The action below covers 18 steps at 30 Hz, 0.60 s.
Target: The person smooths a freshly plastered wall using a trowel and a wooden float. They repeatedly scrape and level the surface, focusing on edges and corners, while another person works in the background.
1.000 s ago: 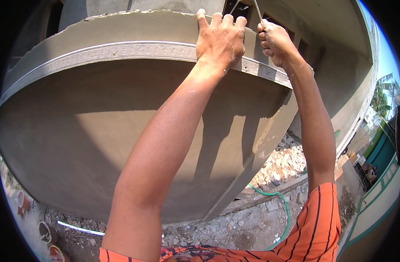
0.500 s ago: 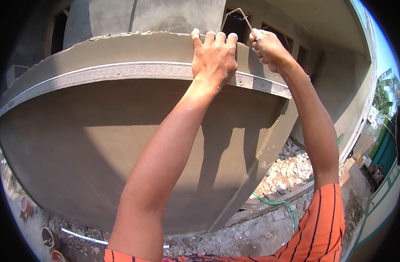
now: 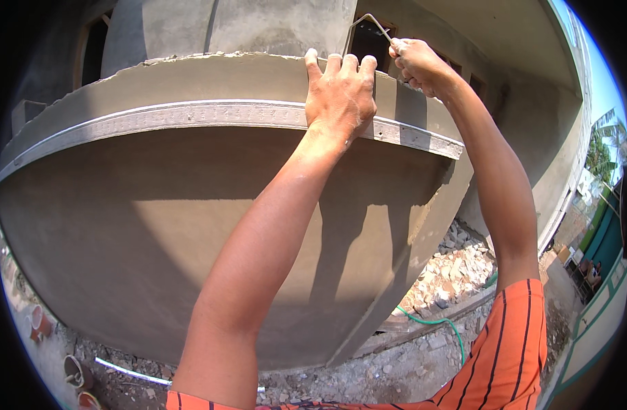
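My left hand (image 3: 342,92) lies against the upper face of a grey plastered wall (image 3: 252,239), fingers spread and their tips at the rough top edge. Beneath its wrist runs a long, pale straight batten (image 3: 211,113) along the wall's face. To the right and slightly higher, my right hand (image 3: 419,66) is closed round the end of a thin bent metal rod (image 3: 372,20). The rod angles up from the fist, bends and drops behind the wall's top near my left fingers. Its lower end is hidden. Pale grey dust or mortar marks my fingers.
Broken rubble (image 3: 445,277) lies beyond the wall's right end, with a green hose (image 3: 430,319) on the ground nearby. Down at the left are buckets (image 3: 76,372) and a pale pipe (image 3: 132,370). A person (image 3: 592,273) sits far off at the right.
My right hand and the rod have risen slightly relative to the wall. My left hand keeps its place on the wall, and the whole view has shifted a little.
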Tool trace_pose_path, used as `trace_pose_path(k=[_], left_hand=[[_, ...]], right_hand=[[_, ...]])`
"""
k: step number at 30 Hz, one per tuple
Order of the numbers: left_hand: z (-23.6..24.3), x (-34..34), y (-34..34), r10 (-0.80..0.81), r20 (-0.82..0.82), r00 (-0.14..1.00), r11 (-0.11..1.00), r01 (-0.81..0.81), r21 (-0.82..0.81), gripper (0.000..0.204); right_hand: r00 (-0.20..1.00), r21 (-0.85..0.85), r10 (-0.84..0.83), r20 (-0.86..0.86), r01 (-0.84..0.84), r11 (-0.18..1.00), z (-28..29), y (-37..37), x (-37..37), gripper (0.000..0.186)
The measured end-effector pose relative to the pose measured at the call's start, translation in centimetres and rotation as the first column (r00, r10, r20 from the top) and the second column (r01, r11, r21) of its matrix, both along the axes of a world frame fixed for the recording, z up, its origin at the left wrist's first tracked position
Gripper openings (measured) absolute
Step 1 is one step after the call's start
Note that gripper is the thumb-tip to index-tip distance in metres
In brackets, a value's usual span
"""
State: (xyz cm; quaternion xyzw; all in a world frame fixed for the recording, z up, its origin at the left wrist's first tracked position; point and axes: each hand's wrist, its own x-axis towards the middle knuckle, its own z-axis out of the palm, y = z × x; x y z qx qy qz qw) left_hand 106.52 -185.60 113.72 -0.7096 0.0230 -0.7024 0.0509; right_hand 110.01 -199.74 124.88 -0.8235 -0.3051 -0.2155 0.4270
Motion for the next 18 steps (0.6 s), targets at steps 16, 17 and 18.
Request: trace_pose_path(k=[16,17,18], left_hand=[[-0.1,0.2,0.9,0.011,0.067,0.998,1.000,-0.012,0.012,0.037],[0.0,0.4,-0.2,-0.032,0.097,0.995,0.999,0.031,0.013,0.038],[0.0,0.6,-1.1,-0.072,0.126,0.989,0.997,0.072,0.006,0.038]], right_hand=[[0.970,-0.065,-0.171,0.171,0.184,0.981,5.6,7.6,6.1,0.026],[0.858,-0.118,-0.268,0.439,0.351,0.929,7.7,6.0,8.7,0.026],[0.673,-0.138,-0.298,0.677,0.514,0.847,9.8,4.5,11.7,0.030]])
